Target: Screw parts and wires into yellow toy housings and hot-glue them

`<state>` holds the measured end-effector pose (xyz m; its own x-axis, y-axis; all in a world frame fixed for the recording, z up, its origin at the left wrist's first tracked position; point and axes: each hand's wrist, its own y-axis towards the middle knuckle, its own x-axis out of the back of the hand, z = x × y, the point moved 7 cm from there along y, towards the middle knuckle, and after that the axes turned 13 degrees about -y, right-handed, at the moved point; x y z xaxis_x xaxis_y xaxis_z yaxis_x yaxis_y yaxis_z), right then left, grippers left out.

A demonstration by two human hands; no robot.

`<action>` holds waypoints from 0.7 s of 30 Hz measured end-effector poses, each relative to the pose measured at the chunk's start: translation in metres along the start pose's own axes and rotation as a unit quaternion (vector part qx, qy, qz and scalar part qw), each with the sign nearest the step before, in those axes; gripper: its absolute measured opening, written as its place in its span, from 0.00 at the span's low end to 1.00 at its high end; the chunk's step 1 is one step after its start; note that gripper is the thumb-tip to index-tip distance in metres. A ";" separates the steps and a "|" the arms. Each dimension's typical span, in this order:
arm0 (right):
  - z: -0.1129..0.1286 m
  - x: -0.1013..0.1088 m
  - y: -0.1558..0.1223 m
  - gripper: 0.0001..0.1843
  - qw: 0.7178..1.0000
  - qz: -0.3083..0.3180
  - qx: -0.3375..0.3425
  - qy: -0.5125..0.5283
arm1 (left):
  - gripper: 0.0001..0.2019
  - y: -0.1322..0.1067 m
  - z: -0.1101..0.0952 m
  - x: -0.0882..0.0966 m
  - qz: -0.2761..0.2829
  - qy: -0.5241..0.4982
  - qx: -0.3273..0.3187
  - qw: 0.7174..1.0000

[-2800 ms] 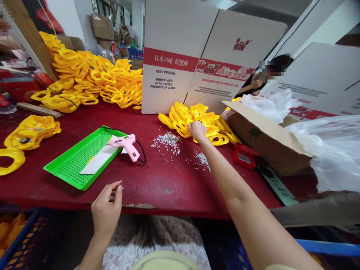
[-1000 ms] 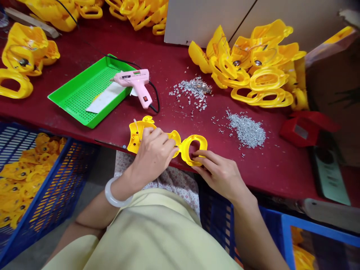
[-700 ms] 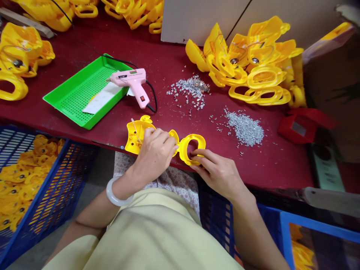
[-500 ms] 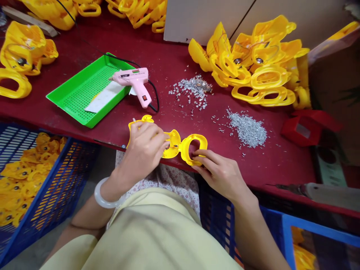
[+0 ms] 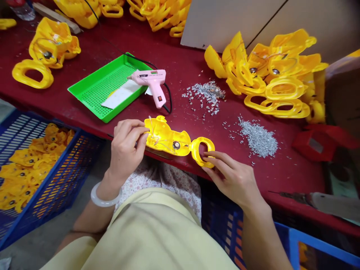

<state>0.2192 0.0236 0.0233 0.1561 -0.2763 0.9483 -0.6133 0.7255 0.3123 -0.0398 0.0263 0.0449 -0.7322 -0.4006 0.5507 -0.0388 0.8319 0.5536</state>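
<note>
A yellow plastic piece point(image 5: 168, 139) lies across the front edge of the dark red table point(image 5: 180, 62), with a round metal disc point(image 5: 176, 145) set in its face. A thin wire point(image 5: 151, 129) curves over its left part. Its oval loop handle point(image 5: 203, 152) points right. My left hand point(image 5: 125, 146), wearing a pale bangle, grips the left end of the piece with its fingertips. My right hand point(image 5: 232, 176) has its fingers hooked on the loop handle.
A pink hot glue gun point(image 5: 152, 84) lies beside a green tray point(image 5: 107, 90). Two piles of silver bits point(image 5: 258, 137) lie to the right, near a heap of yellow pieces point(image 5: 267, 75). A blue crate point(image 5: 36, 168) of yellow pieces stands at lower left.
The yellow piece now shows its face with the disc and wire, no longer covered by my left hand. That hand has moved left to the piece's end. The whole view has shifted slightly.
</note>
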 end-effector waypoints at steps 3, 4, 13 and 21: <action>0.003 0.005 0.004 0.09 1.000 -0.021 -0.004 -0.009 | 0.05 -0.003 -0.001 0.001 0.007 -0.015 -0.010 1.000; 0.004 0.006 0.006 0.09 1.000 -0.025 -0.006 -0.012 | 0.06 -0.004 -0.001 0.001 0.011 -0.014 -0.012 1.000; 0.016 0.006 0.027 0.06 0.998 -0.065 -0.017 -0.005 | 0.10 -0.004 -0.006 -0.010 0.120 0.054 -0.028 0.991; 0.019 -0.008 0.034 0.09 0.997 -0.074 -0.023 0.030 | 0.06 -0.008 -0.013 -0.009 0.147 0.076 -0.020 0.986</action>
<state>0.1823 0.0378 0.0254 0.2894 -0.3447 0.8930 -0.5448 0.7078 0.4497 -0.0242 0.0186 0.0434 -0.5981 -0.2001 0.7760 0.1892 0.9057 0.3793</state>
